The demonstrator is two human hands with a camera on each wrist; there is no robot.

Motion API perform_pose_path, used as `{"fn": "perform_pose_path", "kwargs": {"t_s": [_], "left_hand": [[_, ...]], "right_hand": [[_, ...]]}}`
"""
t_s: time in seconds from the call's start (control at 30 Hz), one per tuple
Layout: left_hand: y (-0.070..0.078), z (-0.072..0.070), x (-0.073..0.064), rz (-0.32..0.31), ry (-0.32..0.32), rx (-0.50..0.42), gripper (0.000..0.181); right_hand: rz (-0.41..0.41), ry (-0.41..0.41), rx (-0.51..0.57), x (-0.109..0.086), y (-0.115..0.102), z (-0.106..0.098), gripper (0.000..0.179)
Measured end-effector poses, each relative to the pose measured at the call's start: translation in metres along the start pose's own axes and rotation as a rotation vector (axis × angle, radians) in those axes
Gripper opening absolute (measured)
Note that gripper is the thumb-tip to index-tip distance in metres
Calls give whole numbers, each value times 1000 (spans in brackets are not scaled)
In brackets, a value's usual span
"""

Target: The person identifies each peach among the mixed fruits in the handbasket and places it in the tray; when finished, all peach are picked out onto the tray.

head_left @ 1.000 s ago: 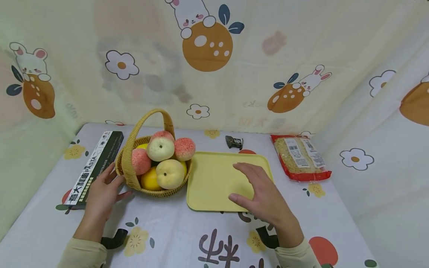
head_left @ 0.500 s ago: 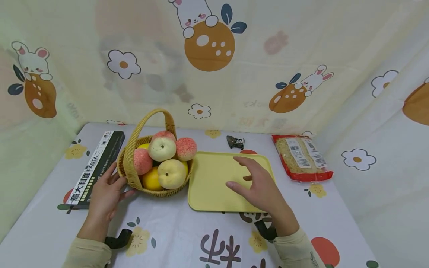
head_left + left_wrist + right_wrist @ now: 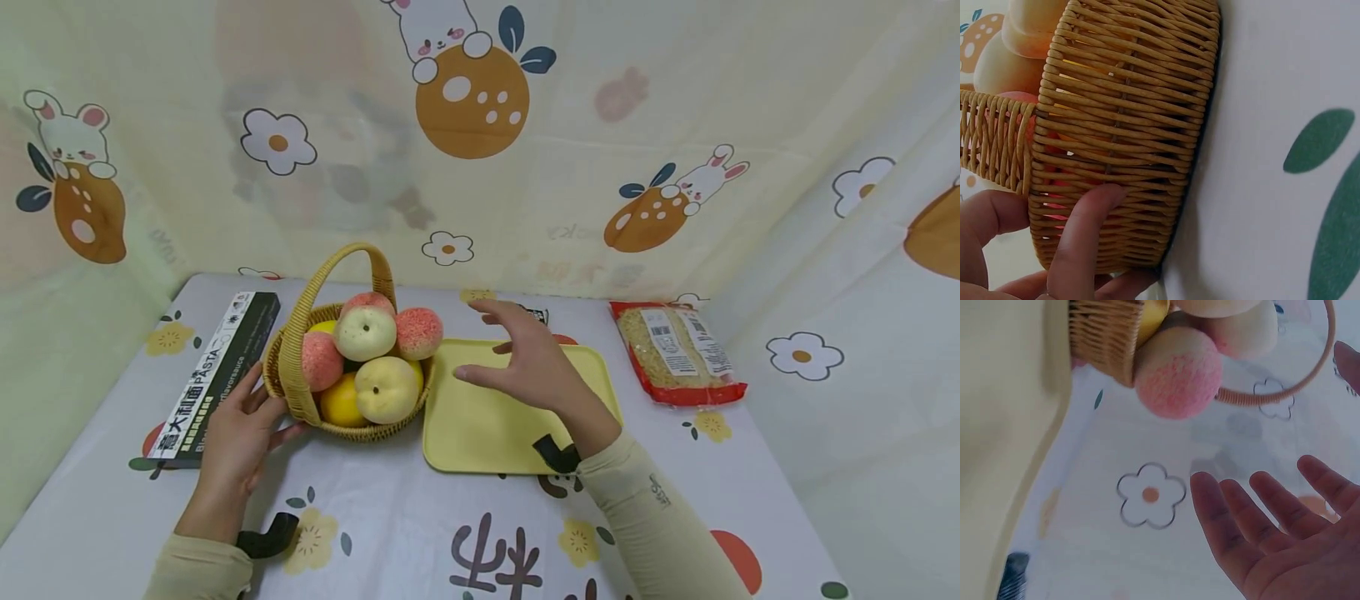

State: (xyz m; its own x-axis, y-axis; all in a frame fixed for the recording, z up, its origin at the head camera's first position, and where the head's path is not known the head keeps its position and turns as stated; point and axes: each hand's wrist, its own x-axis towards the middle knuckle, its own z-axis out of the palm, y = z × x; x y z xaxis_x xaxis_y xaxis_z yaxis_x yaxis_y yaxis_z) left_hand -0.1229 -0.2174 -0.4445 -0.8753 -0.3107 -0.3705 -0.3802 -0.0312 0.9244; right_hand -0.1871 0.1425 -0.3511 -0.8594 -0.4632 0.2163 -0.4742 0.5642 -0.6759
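Observation:
A wicker basket (image 3: 289, 392) with an arched handle holds several peaches and yellow fruit. Against its left end rests my left hand (image 3: 238, 437); in the left wrist view the thumb (image 3: 1079, 240) lies flat on the weave, and the other fingers touch the basket's end near the handle base. My right hand (image 3: 528, 358) hovers above the yellow tray (image 3: 480, 433), right of the basket, fingers spread and holding nothing. Closest to it is a red-speckled peach (image 3: 419, 333) at the basket's right rim, also large in the right wrist view, apart from the fingers.
To the left lies a dark pasta box (image 3: 217, 379). A red-edged transparent bag of pasta (image 3: 678, 354) lies at the right. Behind the tray, a small black packet (image 3: 538, 315) is mostly hidden by my right hand. Patterned curtains hang behind the table.
My right hand has moved left and away from me over the tray, toward the basket, now covering most of the black packet. The left hand has stayed at the basket.

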Motion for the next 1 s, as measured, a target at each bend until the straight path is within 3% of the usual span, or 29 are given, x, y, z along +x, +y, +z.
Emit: {"fn": "perform_pose_path", "kwargs": {"t_s": [0.17, 0.33, 0.67, 1.0], "left_hand": [[2, 0, -1, 5, -3, 5, 82], [2, 1, 0, 10, 4, 15, 83], [-1, 1, 0, -5, 8, 26, 83], [-1, 0, 0, 2, 2, 20, 82]], "right_hand": [[-115, -55, -53, 30, -19, 12, 84], [-168, -122, -110, 54, -36, 25, 84], [-193, -258, -179, 90, -60, 49, 80], [-166, -304, -327, 103, -69, 72, 64]]}}
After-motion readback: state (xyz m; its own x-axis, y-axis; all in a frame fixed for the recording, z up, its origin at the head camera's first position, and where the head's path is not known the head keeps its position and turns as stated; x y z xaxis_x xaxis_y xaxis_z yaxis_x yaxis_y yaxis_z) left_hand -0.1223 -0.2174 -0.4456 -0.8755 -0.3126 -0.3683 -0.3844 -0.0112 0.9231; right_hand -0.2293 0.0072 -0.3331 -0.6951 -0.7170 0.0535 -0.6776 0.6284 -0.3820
